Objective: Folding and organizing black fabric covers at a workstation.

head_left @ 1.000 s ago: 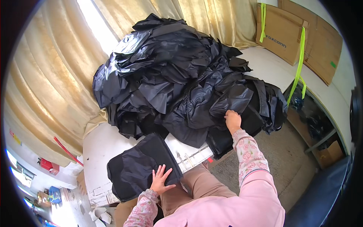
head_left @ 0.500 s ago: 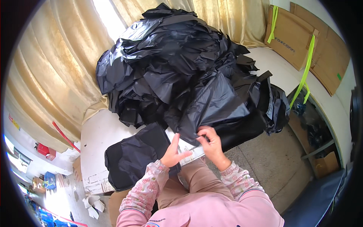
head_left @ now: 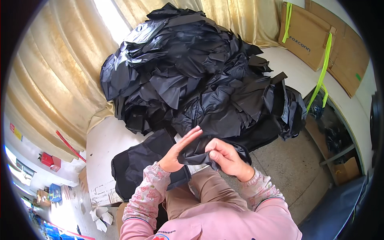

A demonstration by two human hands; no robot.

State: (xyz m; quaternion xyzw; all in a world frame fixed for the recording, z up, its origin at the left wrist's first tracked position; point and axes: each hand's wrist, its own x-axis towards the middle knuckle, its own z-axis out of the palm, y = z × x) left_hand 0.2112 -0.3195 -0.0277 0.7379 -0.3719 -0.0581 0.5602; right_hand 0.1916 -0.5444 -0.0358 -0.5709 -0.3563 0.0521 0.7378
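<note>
The black fabric piece (head_left: 196,151) sits between your two hands, just above your lap, at the near edge of the white surface (head_left: 105,140). Your right hand (head_left: 226,158) has its grip closed on the piece, thumb and fingers pinching its upper fold. Your left hand (head_left: 179,149) is flat and open, fingers stretched out toward one o'clock, its palm pressed against the piece's left side without clasping it. At eight o'clock from the piece, a neat stack of black pieces (head_left: 138,168) lies on the surface, partly under your left forearm. At twelve o'clock rises a large heap of loose black pieces (head_left: 192,80), backed by tan curtains (head_left: 52,72). Cardboard boxes (head_left: 308,36) lean at two o'clock.
</note>
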